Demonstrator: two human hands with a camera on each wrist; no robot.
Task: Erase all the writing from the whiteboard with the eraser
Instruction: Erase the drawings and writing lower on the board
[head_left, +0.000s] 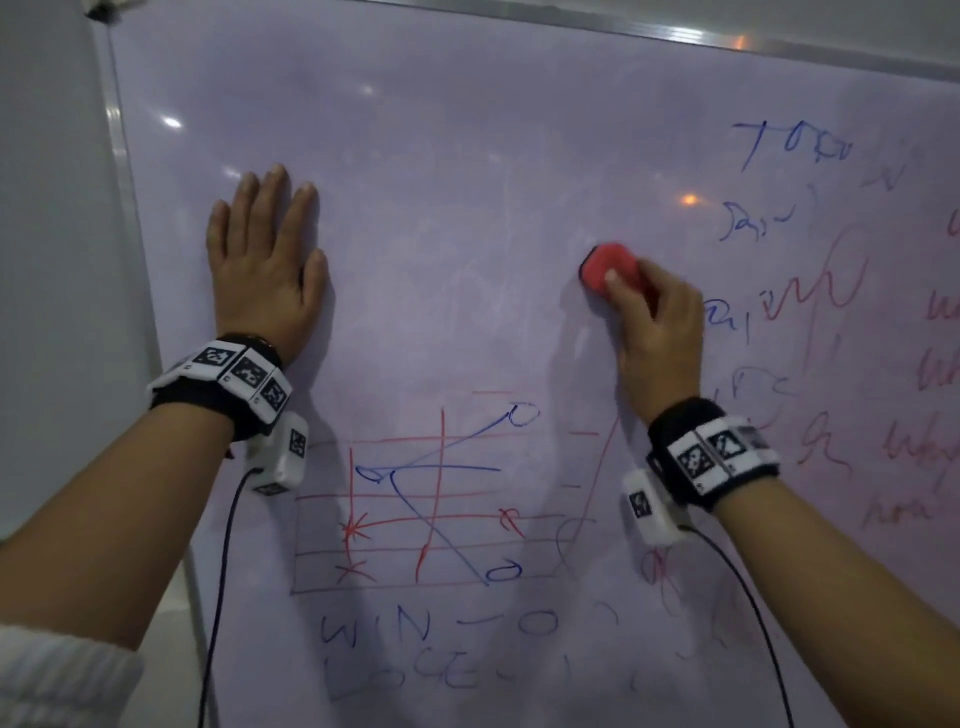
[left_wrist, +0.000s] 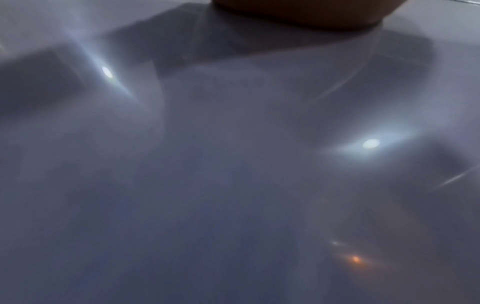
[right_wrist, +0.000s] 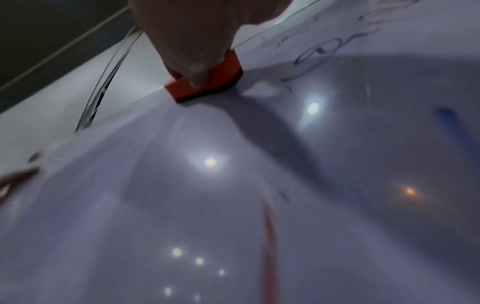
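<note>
While left hand (head_left: 265, 260) presses flat | right hand (head_left: 657, 332) grips eraser (head_left: 605, 270) | whiteboard (head_left: 441, 182) smeared, glare-spotted

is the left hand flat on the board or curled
Flat: the left hand lies with straight fingers against the whiteboard.

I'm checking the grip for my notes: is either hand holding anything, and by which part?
The right hand grips the red eraser by its sides, pad against the whiteboard. The left hand holds nothing, lying flat on the board.
</note>
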